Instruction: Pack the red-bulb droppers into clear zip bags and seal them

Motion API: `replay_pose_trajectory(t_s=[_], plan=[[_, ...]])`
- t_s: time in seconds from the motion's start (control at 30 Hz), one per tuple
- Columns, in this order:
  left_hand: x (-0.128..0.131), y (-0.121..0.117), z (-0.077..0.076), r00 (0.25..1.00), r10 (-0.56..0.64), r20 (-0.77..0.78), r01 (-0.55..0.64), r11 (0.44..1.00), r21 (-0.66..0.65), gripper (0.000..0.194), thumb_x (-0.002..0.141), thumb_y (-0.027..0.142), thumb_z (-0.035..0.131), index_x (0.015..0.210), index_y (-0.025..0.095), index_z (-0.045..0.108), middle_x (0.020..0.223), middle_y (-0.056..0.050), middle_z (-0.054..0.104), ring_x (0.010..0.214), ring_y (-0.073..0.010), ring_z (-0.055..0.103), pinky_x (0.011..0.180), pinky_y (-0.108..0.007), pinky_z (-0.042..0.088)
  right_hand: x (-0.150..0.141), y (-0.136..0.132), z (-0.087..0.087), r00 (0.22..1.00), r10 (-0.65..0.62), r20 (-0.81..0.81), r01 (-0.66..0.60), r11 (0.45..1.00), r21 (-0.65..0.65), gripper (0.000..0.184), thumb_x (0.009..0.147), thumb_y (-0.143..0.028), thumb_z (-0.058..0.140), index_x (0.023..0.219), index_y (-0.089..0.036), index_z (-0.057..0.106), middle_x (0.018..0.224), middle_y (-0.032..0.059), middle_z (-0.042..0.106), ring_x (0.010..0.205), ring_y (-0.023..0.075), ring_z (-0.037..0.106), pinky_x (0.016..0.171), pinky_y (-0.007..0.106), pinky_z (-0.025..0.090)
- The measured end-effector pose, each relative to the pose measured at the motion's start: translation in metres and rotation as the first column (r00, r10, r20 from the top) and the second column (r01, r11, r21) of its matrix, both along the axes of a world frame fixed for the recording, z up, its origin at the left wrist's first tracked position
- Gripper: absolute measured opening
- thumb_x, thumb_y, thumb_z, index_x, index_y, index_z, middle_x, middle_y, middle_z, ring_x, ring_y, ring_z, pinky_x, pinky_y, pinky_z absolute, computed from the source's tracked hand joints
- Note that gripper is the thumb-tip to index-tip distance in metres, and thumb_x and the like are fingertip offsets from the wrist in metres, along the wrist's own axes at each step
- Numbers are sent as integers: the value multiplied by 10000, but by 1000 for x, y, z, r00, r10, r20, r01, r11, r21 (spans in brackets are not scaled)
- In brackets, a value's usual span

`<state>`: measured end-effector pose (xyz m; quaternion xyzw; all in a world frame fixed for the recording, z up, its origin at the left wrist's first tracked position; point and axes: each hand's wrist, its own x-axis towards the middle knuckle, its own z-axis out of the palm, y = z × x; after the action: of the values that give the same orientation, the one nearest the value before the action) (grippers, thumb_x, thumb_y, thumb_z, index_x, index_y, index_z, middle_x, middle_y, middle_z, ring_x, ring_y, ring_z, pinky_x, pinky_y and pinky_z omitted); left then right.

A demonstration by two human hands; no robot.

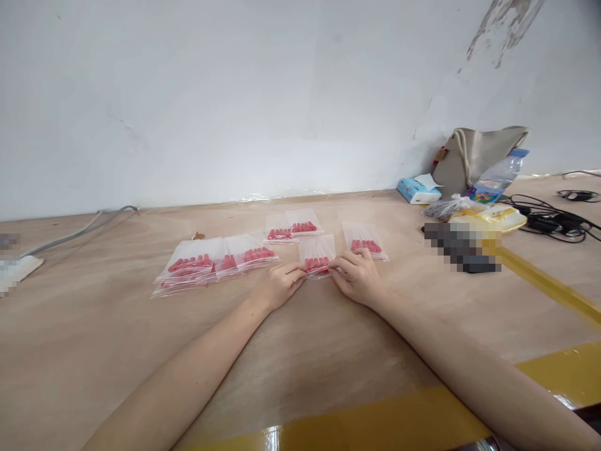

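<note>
A small clear plastic bag with several red capsule-shaped pieces in it lies flat on the table. My left hand pinches its lower left edge, and my right hand pinches the lower right edge. Just beyond my right fingers lies another bag of red pieces. Two overlapping bags rest farther back. To the left of my left hand, a stack of filled bags adjoins several more overlapping bags.
At the back right stand a blue tissue pack, a beige bag and a clear plastic pouch. Black cables lie beside them. Yellow tape runs along the table's front edge. A grey cable lies at left.
</note>
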<state>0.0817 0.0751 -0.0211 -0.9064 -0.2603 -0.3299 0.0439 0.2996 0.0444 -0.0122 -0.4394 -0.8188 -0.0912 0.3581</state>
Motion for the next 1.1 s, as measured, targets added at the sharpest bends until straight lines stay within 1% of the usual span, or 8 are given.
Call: replay_pose_trajectory(t_s=[0.2,0.37,0.47,0.53,0.63,0.77,0.9,1.1], plan=[[0,-1,0,1000,8,-7,-8,1000,15,227,907,241,408,824,187,612,873,-20,664,759,-130,623,689,-248,493,-6,4,-3,997,-68,23,69,996,-49,133,773,-317,561,708,-208,603,689,-2,635,626,119,543,718,309,263],[0,-1,1,1000,10,-23,-9,1000,29,231,909,233,404,824,190,615,886,-19,665,773,-136,625,693,-251,492,-8,7,-6,989,-149,-7,149,988,-44,43,730,-237,585,702,-209,600,696,-7,637,632,125,549,692,301,263],[0,-2,2,1000,10,-29,-9,999,41,222,906,221,411,818,190,612,879,-13,664,764,-132,625,685,-244,494,-6,6,-5,986,-163,-31,160,983,-94,70,740,-274,602,721,-207,603,700,0,631,635,130,548,678,295,269],[0,-2,2,1000,15,-27,-14,998,55,212,903,212,417,821,190,611,872,-9,661,753,-126,623,678,-236,497,-3,5,-4,990,-135,-35,130,983,-130,131,758,-336,596,737,-207,606,703,6,624,638,131,548,691,296,278],[0,-2,1,999,37,-14,-35,995,91,182,896,198,426,901,169,606,941,-41,645,808,-139,619,719,-247,501,4,3,-1,1000,11,7,-10,991,-137,217,753,-416,594,829,-214,612,792,21,626,689,137,555,735,308,296],[0,-2,0,998,44,-45,-36,986,162,186,892,171,424,905,147,608,961,-64,635,807,-151,619,717,-258,509,17,3,3,973,137,188,-133,991,-34,168,810,-336,530,913,-231,612,830,26,632,759,147,549,827,350,287],[-2,-1,2,992,34,-121,-3,969,247,212,889,129,406,843,147,613,924,-59,645,758,-154,617,671,-267,510,26,5,5,921,74,383,-118,989,93,208,861,-220,422,831,-237,627,693,13,613,669,136,497,853,378,281],[-4,3,7,977,36,-209,39,938,344,241,878,99,398,751,134,599,846,-62,648,704,-160,596,591,-273,481,27,8,1,896,31,442,-139,967,212,248,861,-147,407,728,-207,608,613,-5,556,613,111,424,843,346,293]])
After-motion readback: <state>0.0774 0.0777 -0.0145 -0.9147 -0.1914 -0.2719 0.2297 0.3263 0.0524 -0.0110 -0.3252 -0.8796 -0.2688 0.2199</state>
